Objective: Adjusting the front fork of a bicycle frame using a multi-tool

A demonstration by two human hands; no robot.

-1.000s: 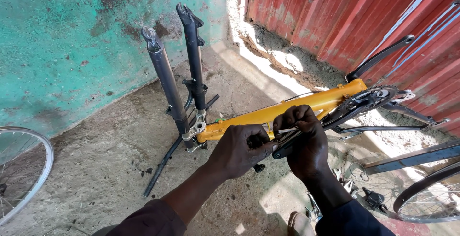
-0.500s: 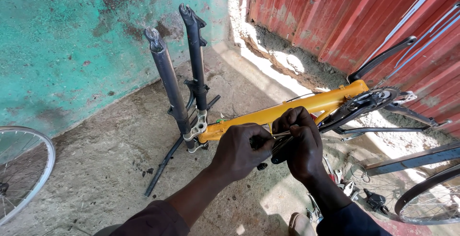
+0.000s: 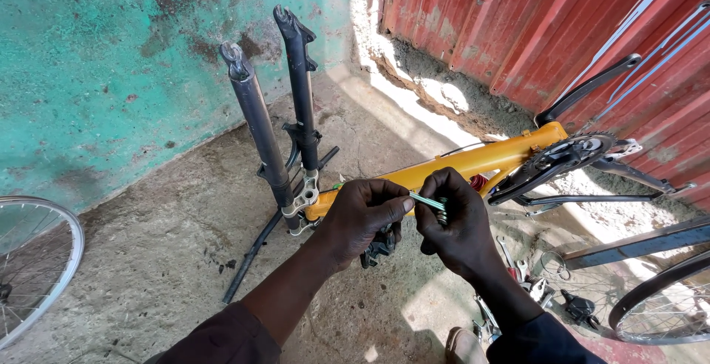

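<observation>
A turquoise wall [image 3: 111, 61] with peeling patches stands on the left, and a red corrugated metal wall [image 3: 532, 24] on the right. Between them lies a rough concrete floor [image 3: 163, 238].

A yellow bicycle frame [image 3: 473, 163] is upside down on the floor, its dark fork [image 3: 277, 120] pointing upward with no wheel fitted. The chainring and crank [image 3: 555, 163] sit at the frame's right end. A loose wheel [image 3: 33, 268] leans at the left edge, and another wheel [image 3: 658, 305] is cut off at the lower right.

Both hands meet just in front of the frame's middle. The left hand [image 3: 362, 220] pinches one end of a thin greenish metal tool [image 3: 429, 202] between thumb and fingertips. The right hand [image 3: 455, 223] is curled closed around the other end.

The work looks like preparing a small tool before applying it to the frame. The following move likely calls for a firm grip and careful aim at a small fitting.

Small tools and parts [image 3: 532, 286] lie scattered on the floor near the right wrist, too tangled to identify. The exact kind of tool in the hands is hard to make out, and a dark object below the left hand is partly hidden.
</observation>
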